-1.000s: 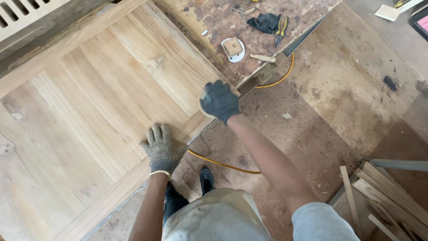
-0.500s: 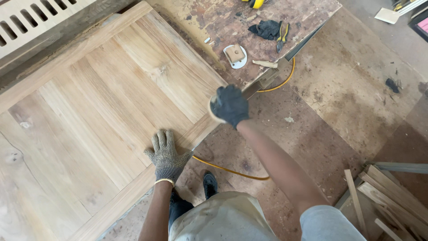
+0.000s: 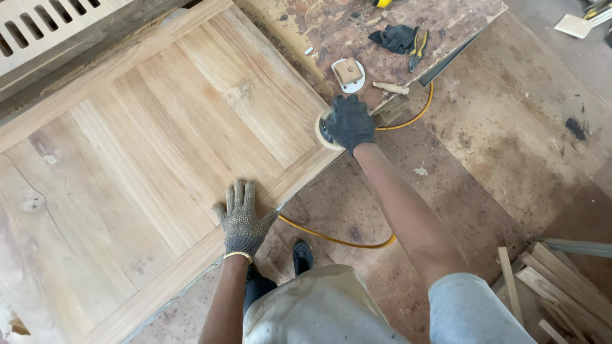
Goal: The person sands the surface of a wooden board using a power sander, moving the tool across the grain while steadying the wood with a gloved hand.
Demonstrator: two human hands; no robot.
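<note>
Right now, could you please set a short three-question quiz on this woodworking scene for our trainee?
1. True or false: the left hand in the speckled grey knit glove lies flat on the large pale wooden panel.
2. What does the right hand in the dark glove grip? A) the round disc sander B) a hammer C) a saw
3. What colour is the hose on the floor?

Key: 1 true. 2 A, at the panel's corner. 3 yellow.
</note>
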